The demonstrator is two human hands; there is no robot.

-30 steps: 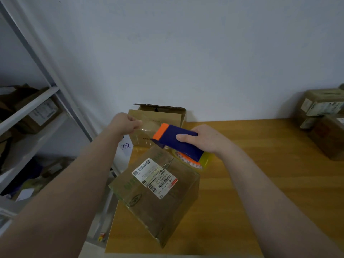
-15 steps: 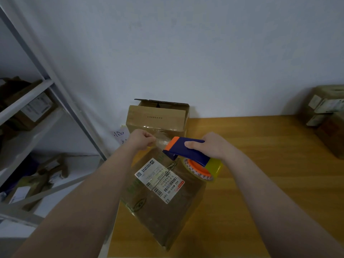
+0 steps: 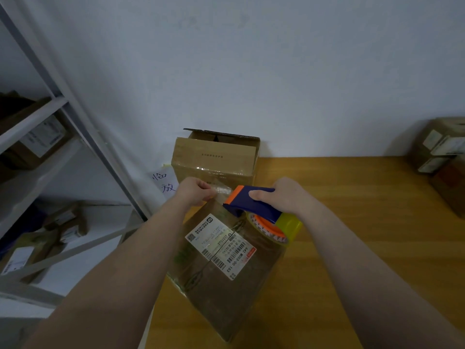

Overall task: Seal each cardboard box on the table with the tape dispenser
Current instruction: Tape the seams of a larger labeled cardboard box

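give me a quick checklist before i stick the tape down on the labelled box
1. Tape end held: ok. The left hand pinches the clear tape strip.
2. Dispenser secure: ok. The right hand grips the tape dispenser by its blue body.
3. Flaps closed: ok. The labelled box looks shut on top.
4. Strip lined up with the seam: cannot tell. It is held above the box's far corner, not yet stuck.
5. Box fully supported: cannot tell. Its left corner sits right at the table edge.
6. Other box ready: not ok. The open box behind has a flap up.
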